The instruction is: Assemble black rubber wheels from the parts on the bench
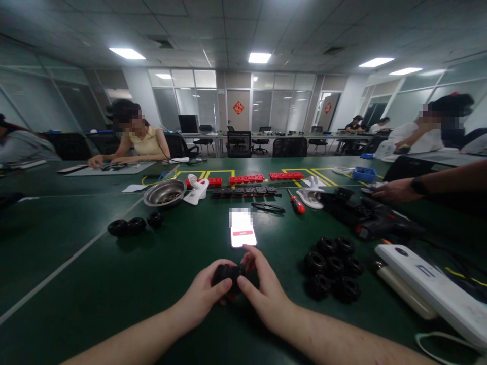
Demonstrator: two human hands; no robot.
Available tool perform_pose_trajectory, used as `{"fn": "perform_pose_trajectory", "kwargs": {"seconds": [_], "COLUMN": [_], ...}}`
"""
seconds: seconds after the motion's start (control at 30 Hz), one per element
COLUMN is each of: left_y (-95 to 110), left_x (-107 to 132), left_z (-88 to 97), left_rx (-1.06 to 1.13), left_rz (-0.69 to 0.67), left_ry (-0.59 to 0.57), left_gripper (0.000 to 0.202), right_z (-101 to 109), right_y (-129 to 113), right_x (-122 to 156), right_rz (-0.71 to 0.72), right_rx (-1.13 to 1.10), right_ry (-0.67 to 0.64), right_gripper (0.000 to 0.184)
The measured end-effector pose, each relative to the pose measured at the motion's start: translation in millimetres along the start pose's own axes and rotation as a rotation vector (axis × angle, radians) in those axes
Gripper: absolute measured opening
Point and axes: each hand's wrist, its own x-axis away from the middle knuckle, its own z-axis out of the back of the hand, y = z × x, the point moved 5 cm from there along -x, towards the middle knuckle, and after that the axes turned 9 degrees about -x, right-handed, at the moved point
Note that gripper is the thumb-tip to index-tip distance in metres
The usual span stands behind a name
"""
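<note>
Near the table's front, my left hand [210, 286] is closed around a dark, rounded wheel-like part [224, 274]. My right hand [262, 279] grips its other side with the thumb, while the forefinger reaches forward near the bottom of a phone. Fingers cover much of the part, so its full shape is hidden. Just beyond lies the phone [243, 235] with a lit white screen and a red bar. Several black wheel-like parts [335, 266] are grouped to the right. A short row of similar black pieces [137, 225] lies to the left.
Farther back are a metal bowl [165, 193] with small pieces, red trays [246, 179], a black strip of parts [247, 191], glasses [268, 208] and a red screwdriver [297, 203]. At right are a power tool [373, 218], a white device [429, 284] and another person's hand [395, 190].
</note>
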Motion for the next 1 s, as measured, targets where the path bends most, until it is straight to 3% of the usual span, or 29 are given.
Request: {"fn": "perform_pose_trajectory", "kwargs": {"seconds": [0.1,0.37,0.57,0.7,1.0], "left_y": [0,-3,-2,-4,-8], "left_x": [-1,-4,-3,-5,-6], "left_z": [2.6,7.7,6.6,7.8,11.8], "left_rx": [0.003,0.022,0.035,0.042,0.06], "left_rz": [0.043,0.048,0.047,0.048,0.079], "left_ry": [0.046,0.106,0.103,0.096,0.13], "left_gripper": [0.046,0.041,0.039,0.042,0.046], "right_z": [-1,-3,-2,-2,-1], "right_y": [5,-5,11,10,-5], "right_x": [-2,1,-6,-7,-1], "right_rz": [-0.063,0.042,-0.128,-0.124,0.054], "right_rx": [0.038,0.121,0.086,0.09,0.182], "right_ry": [-0.018,-0.056,-0.052,-0.06,-0.025], "right_gripper": [0.039,0.056,0.034,0.029,0.055]}}
